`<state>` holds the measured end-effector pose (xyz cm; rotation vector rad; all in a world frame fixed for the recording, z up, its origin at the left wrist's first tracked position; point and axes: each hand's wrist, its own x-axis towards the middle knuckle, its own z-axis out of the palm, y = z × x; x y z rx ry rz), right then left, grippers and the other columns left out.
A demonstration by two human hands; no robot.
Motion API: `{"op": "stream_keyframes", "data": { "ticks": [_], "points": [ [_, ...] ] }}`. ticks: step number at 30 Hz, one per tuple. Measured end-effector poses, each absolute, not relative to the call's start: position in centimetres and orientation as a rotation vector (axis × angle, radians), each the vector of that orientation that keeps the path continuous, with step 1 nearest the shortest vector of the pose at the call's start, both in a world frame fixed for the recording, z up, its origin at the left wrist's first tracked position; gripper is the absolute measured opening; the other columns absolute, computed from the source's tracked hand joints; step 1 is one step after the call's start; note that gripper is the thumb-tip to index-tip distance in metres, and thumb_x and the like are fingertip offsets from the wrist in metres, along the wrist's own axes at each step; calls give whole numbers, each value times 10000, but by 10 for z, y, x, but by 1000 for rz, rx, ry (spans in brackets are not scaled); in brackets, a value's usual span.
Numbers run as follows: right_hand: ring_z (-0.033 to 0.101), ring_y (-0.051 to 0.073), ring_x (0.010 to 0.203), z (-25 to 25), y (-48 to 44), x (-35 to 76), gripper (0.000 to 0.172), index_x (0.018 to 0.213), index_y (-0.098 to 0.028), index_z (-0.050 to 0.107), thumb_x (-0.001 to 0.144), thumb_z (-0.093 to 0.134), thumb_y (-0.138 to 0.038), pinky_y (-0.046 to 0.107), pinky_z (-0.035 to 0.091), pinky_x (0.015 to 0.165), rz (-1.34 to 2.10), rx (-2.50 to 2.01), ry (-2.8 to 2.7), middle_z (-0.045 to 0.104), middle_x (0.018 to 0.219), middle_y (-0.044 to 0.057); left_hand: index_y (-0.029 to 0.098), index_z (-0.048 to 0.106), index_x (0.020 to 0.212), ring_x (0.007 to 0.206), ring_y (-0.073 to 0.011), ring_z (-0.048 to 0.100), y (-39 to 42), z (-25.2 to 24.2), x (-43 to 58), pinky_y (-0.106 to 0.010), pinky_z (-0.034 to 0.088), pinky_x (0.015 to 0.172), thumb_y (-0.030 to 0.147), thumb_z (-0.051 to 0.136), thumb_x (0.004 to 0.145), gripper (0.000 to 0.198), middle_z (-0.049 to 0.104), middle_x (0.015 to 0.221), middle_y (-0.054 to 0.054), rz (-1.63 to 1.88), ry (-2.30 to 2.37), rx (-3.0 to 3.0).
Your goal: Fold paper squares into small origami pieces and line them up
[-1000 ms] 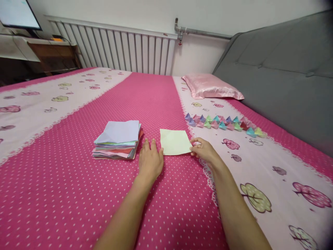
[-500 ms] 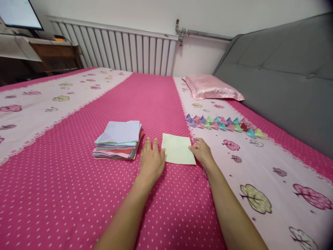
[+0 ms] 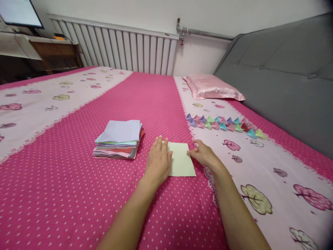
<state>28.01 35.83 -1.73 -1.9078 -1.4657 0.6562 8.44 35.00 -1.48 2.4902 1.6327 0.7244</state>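
Observation:
A square sheet of pale yellow-green paper [image 3: 180, 161] lies flat on the pink dotted bedspread in front of me. My left hand [image 3: 159, 158] rests palm down over its left edge, fingers stretched out, and hides that side. At the right edge, my right hand [image 3: 203, 152] touches the sheet with one fingertip; another finger stands apart and the rest are bent. A stack of coloured paper [image 3: 118, 139], a pale lavender sheet on top, lies left of my left hand.
Small folded paper shapes [image 3: 223, 125] in several colours stand in two rows to the right. Behind them lies a pink satin pillow [image 3: 212, 86] near a grey padded headboard [image 3: 281, 62]. A white radiator [image 3: 117, 45] lines the wall; a monitor [image 3: 19, 14] stands at far left.
The yellow-green sheet has slid toward me. My left hand has shifted right, farther over the sheet. My right hand's fingertip sits slightly lower and farther left.

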Motion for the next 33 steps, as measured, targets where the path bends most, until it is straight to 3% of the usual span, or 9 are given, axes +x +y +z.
{"op": "stream_keyframes", "data": {
  "ticks": [2,4,9,11,14,18,33],
  "points": [
    [601,241,871,-9,358,271,440,1177,-169,515,768,550,-328,369,442,777,422,-1948,-1535,657,927,99,71,375,1301,1326,-244,257,351,-17,86,-434,276,1059,267,282,905,452,336,1407,-181,724,1591,2532],
    [506,252,1103,-1,357,255,420,1215,-153,493,847,425,-344,403,375,928,245,-1776,-1600,564,1181,140,67,374,1306,1328,-236,253,351,-18,89,-429,260,1072,240,261,905,452,334,1411,-167,711,1539,2572],
    [176,177,1356,-10,351,205,553,1393,-202,263,913,212,-473,386,191,1091,560,-1440,-1799,286,1451,57,49,326,1340,1341,-231,216,352,-22,93,-430,238,1084,197,298,867,496,295,1426,-170,618,1370,2655],
    [83,169,1374,-24,350,194,597,1416,-198,193,907,184,-509,387,122,1112,637,-1427,-1847,185,1488,46,42,293,1357,1347,-248,189,354,-29,91,-434,228,1086,220,372,834,557,249,1440,-182,565,1326,2673],
    [50,161,1376,-42,352,189,631,1427,-170,138,904,135,-524,393,75,1117,690,-1465,-1866,130,1499,61,76,291,1365,1350,-245,183,359,-41,88,-438,219,1085,236,405,821,578,218,1452,-170,511,1295,2668],
    [54,162,1375,-50,353,192,634,1427,-165,134,904,102,-522,407,38,1114,662,-1527,-1930,145,1495,64,127,285,1374,1352,-227,186,363,-50,86,-443,205,1083,229,391,828,566,236,1454,-145,478,1286,2680],
    [50,207,1374,-54,357,195,679,1416,-106,179,896,46,-523,409,43,1106,508,-1901,-1918,145,1489,83,57,278,1376,1335,-261,224,365,-52,85,-413,182,1085,222,292,865,536,294,1434,-152,276,1510,2674]
  ]
}}
